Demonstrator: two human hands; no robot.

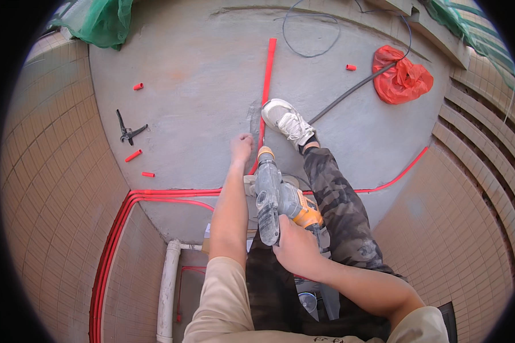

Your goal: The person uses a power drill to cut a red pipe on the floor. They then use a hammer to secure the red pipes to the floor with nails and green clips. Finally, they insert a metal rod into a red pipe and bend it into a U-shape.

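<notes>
My right hand [296, 247] grips the rear handle of a dusty grey and orange hammer drill [272, 197]. The drill's nose points away from me, beside a long red conduit [268, 80] that runs over the grey surface. To the left of the nose, my left hand [242, 147] is closed with its fingers curled. Whatever it may hold is too small to make out. My white shoe [290, 121] rests against the red conduit, just beyond the drill. The tip of the drill bit is hard to see.
Several red conduits [171, 196] cross the surface and bend down at the left. Short red pipe pieces [133, 155] lie near a black hand tool [130, 131]. A red plastic bag [403, 80] sits far right, by a grey rod [349, 94]. A white pipe [169, 286] stands lower left.
</notes>
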